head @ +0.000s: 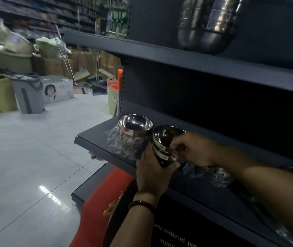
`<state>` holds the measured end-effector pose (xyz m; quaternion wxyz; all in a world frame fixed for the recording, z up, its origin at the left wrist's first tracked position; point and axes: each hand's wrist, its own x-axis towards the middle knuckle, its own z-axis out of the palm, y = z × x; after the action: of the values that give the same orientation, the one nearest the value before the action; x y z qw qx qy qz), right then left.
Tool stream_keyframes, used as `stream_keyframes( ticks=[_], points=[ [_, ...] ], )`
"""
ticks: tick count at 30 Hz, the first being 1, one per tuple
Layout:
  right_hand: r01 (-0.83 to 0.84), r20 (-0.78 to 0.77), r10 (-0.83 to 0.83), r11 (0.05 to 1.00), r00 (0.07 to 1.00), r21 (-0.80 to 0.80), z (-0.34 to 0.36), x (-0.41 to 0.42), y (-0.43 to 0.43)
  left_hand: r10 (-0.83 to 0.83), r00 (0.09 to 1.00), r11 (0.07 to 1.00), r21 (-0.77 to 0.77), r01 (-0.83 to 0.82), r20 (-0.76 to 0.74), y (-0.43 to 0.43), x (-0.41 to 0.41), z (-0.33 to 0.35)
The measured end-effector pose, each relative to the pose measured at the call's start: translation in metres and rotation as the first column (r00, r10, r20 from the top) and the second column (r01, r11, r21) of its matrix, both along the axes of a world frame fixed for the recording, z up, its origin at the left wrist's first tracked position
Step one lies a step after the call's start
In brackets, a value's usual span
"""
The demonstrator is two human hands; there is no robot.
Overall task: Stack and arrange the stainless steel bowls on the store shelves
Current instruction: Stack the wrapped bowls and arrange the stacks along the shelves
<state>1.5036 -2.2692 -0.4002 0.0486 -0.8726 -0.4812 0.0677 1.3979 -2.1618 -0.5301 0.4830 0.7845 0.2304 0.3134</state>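
While the frame is dim and smeared with blur, the held stack of bowls (165,141) reads clearly enough: several nested steel bowls, tilted, over the front edge of the middle shelf (95,139) near the picture's centre. The left hand (152,169) curls round its base from seven o'clock, thumb up the side. The right hand (193,148) comes in from three o'clock, its fingertips pinching at the upper rims. Whether the stack's foot touches the shelf is hidden by the left hand. At ten o'clock of it, just beside and perhaps touching rim to rim, a second stack (135,129) stands upright on the shelf, its lower part in clear plastic wrap. Crumpled film (208,173) lies under the right forearm at four o'clock, its contents hard to make out. At one o'clock of the frame, large bowls (208,24) on the upper shelf (160,50) are blurred and cut off by the top edge. A dark bracelet (142,205) circles the left wrist.
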Motion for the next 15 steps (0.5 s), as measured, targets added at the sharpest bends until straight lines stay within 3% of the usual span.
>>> stream_keyframes(
  ticks=[15],
  points=[
    [0.12,0.13,-0.112,0.991,0.985,-0.051,0.006,-0.006,-0.014,-0.004,1.0,1.0,0.025,0.005,-0.03,-0.001,-0.001,0.0]
  ],
)
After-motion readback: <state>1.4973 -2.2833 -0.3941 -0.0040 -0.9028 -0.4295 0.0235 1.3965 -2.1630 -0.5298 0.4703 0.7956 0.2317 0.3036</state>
